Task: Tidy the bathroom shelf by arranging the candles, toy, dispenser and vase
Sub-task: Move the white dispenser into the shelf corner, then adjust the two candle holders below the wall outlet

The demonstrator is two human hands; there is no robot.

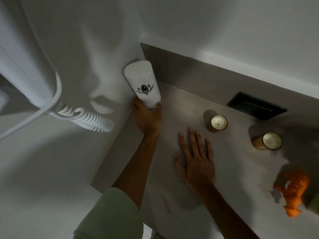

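Head view: left hand [147, 118] held bottom of white dispenser [143, 83], right by wall corner on shelf [181, 104]. Right hand [195, 159] lay flat, fingers spread wide, holding nothing. Two candles [218, 123] [271, 140] stood past right hand. Orange toy [291, 192] far off to its right.

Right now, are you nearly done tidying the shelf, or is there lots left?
About partway, I'd guess. Perhaps done: the two candles stand upright near each other on the shelf. In hand: the left hand grips the white dispenser by its base at the left corner. The right hand rests flat and empty. Left: the orange toy sits at the right edge, and I can't see the vase.
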